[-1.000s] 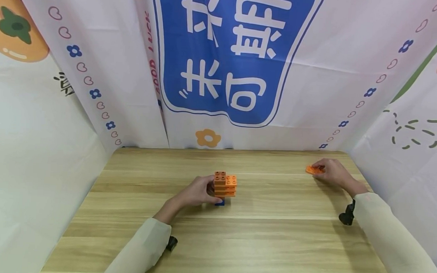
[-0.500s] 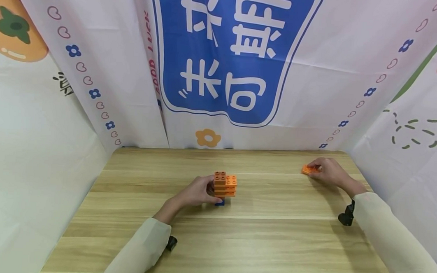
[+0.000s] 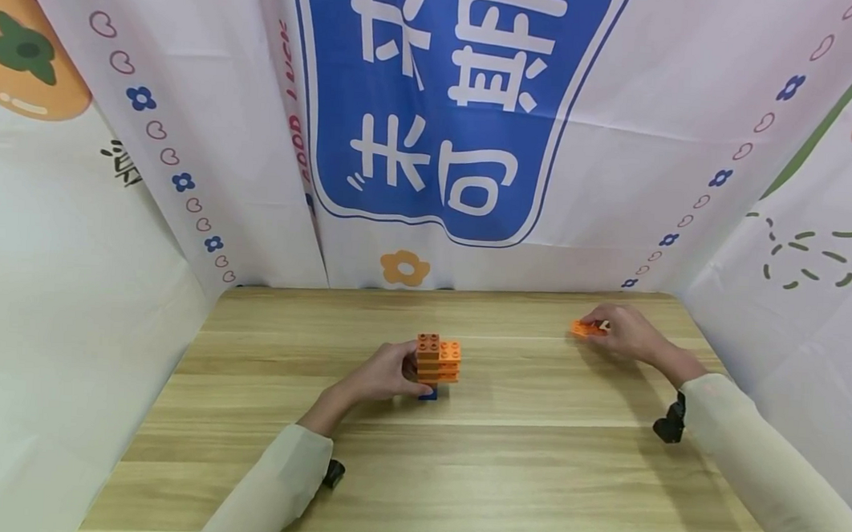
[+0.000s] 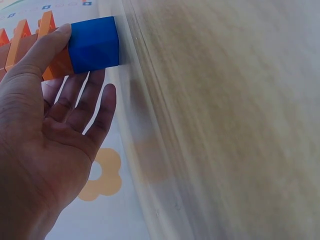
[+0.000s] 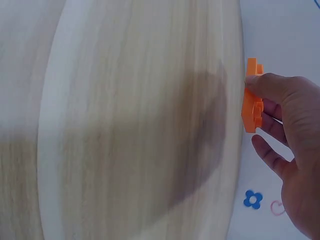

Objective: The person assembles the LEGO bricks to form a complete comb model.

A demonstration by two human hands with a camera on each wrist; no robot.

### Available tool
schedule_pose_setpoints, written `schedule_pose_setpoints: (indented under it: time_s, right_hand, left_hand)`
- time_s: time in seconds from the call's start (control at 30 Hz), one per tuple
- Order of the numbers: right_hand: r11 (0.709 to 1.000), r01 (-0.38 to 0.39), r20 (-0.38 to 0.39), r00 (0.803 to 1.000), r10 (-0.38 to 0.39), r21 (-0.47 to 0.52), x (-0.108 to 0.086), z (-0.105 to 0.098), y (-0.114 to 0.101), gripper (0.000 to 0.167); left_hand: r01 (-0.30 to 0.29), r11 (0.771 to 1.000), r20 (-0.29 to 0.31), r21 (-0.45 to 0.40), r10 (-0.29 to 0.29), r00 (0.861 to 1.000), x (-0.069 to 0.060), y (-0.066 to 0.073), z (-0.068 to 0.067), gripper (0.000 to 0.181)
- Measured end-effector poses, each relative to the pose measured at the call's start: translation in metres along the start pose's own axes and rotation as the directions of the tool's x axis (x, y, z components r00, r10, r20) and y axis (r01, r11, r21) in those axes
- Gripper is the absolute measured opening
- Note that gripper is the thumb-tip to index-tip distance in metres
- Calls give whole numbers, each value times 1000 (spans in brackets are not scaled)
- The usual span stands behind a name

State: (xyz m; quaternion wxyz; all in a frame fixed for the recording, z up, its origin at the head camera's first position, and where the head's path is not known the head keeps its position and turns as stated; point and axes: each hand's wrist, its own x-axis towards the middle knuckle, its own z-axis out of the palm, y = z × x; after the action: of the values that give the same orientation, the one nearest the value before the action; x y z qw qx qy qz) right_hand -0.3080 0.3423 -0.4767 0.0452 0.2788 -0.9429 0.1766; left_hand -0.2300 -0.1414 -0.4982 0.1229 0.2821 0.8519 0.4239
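Near the table's middle stands a stack of toy building bricks (image 3: 428, 354), darker orange on one side with thin bright orange plates sticking out to the right. At its base is a blue brick (image 4: 95, 44). My left hand (image 3: 384, 374) grips the stack low down, its thumb across the bricks just above the blue one; the other fingers are partly behind it. Off to the right, my right hand (image 3: 628, 333) pinches a thin orange building plate (image 5: 252, 100) with studs along one face. In the right wrist view the plate appears held above the tabletop.
The wooden table (image 3: 501, 479) runs up to a white printed cloth (image 3: 587, 226) at the back and sides. A black wrist camera (image 3: 671, 421) hangs by the right sleeve, another (image 3: 334, 474) by the left sleeve.
My right hand has moved left with the orange plate, towards the stack. My left hand and the brick stack have stayed in place.
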Motion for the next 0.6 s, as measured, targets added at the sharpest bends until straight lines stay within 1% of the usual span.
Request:
schedule_pose_setpoints:
  time_s: [0.1, 0.27, 0.43, 0.6]
  right_hand:
    - [1000, 20, -12, 1000, -20, 5, 3, 0, -8, 29]
    - [996, 89, -39, 995, -89, 10, 9, -4, -23, 30]
    - [990, 139, -43, 989, -138, 12, 16, -10, -39, 31]
    - [979, 202, -48, 979, -200, 40, 21, -14, -56, 30]
  left_hand:
    - [-1, 1000, 1, -5, 1, 1000, 0, 0, 0, 50]
    - [5, 1000, 1, -8, -5, 1000, 0, 0, 0, 51]
    - [12, 1000, 1, -13, -12, 1000, 1, 0, 0, 51]
    - [9, 1000, 2, -14, -9, 1000, 0, 1, 0, 51]
